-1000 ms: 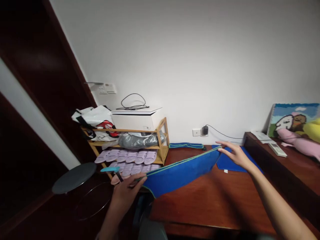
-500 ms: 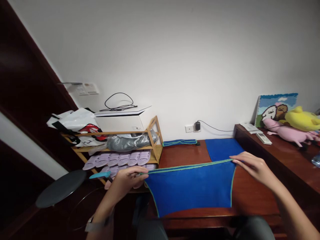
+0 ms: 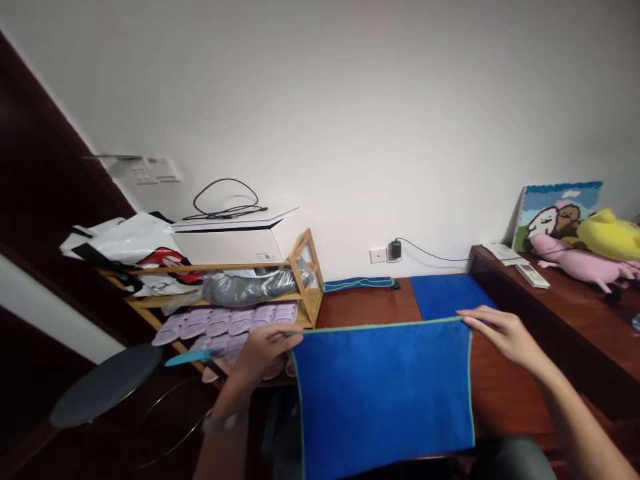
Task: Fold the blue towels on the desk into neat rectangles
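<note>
A blue cloth with green edging hangs stretched between my two hands, over the near part of the brown wooden table. My left hand pinches its top left corner. Its top right corner is gripped between the thumb and fingers of my right hand. The cloth's lower edge drops toward my lap, its lower left end leaving the picture. Behind it, a flat blue cloth lies at the table's back right, and a narrow folded blue cloth with green edging lies along the back left.
Left of the table stands a wooden rack with lilac slippers, a white box and bags. A round dark stool is at lower left. On the right, a raised brown surface holds a remote control and a pink plush toy.
The held cloth has opened downward, its lower edge now hanging much lower. The doubled top edge has become a single line. Both hands keep their corners, and the view has shifted slightly.
</note>
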The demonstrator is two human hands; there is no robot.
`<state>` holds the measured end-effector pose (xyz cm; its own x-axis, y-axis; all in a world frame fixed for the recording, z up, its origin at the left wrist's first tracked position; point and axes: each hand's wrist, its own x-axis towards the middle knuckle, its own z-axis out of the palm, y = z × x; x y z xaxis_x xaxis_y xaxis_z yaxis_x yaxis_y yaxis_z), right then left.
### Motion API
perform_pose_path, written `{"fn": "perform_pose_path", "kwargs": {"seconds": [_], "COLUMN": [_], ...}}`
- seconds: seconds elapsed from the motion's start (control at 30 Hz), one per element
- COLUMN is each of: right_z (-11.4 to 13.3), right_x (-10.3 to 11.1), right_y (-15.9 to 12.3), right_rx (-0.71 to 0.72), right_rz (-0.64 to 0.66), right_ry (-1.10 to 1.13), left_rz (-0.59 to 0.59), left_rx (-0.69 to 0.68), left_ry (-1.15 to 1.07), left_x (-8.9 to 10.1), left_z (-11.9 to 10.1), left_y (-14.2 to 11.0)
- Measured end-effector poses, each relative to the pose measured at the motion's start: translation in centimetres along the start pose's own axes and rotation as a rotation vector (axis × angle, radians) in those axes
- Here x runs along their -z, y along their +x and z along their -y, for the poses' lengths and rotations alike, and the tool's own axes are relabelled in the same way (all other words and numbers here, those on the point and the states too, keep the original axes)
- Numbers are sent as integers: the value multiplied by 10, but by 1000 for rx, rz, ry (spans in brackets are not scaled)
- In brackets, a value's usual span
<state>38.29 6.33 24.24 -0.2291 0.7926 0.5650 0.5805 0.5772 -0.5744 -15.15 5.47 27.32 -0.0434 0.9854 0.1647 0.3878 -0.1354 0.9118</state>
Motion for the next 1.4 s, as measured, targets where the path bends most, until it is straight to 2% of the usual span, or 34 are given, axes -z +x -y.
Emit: {"fn": "perform_pose_path", "kwargs": {"seconds": [0.07, 0.13, 0.2, 0.23, 0.3, 0.37, 0.47, 0.57, 0.67, 0.8, 0.9, 1.0, 1.1, 1.2, 1.3, 1.4], "right_z": [-29, -54, -70, -75, -77, -73, -65, -58, -54, -51, -49, -50, -50, -45, -33, -22], "right_x": [-33, -73, -118, -142, -190, -233, -276, -287, -278, -270, -273, -277, -274, -271, -278, -295], "right_y": [30, 53, 59, 54, 28, -13, -75, -114, -123, -117, -111, -111, -115, -115, -107, -100], "right_rx": [-69, -172, -255, -276, -301, -326, -366, -408, -436, -416, -390, -427, -438, -459, -407, -332], "right_rz": [44, 58, 21, -1, 0, 65, 218, 311, 368, 312, 302, 375, 400, 400, 363, 380], "right_ry": [-15, -62, -142, -185, -261, -313, -381, -439, -452, -457, -461, -477, -473, -464, -450, -421], "left_rz": [18, -29, -96, -123, -143, -104, -18, 55, 101, 71, 49, 108, 159, 161, 131, 174], "left_rx": [-83, -138, -156, -157, -154, -164, -262, -277, -298, -341, -365, -371, -379, -391, -413, -457], "left_ry": [71, 216, 300, 327, 372, 434, 768, 948, 991, 994, 978, 974, 982, 982, 959, 925], "left_x": [-16, -37, -66, -82, -118, -152, -188, -196, -187, -187, -205, -218, -217, -213, -224, -243], "left_z": [21, 43, 67, 79, 109, 144, 197, 233, 244, 231, 218, 214, 218, 217, 207, 198], "left_y": [40, 73, 89, 89, 74, 43, -8, -37, -40, -35, -38, -46, -52, -54, -54, -58]}}
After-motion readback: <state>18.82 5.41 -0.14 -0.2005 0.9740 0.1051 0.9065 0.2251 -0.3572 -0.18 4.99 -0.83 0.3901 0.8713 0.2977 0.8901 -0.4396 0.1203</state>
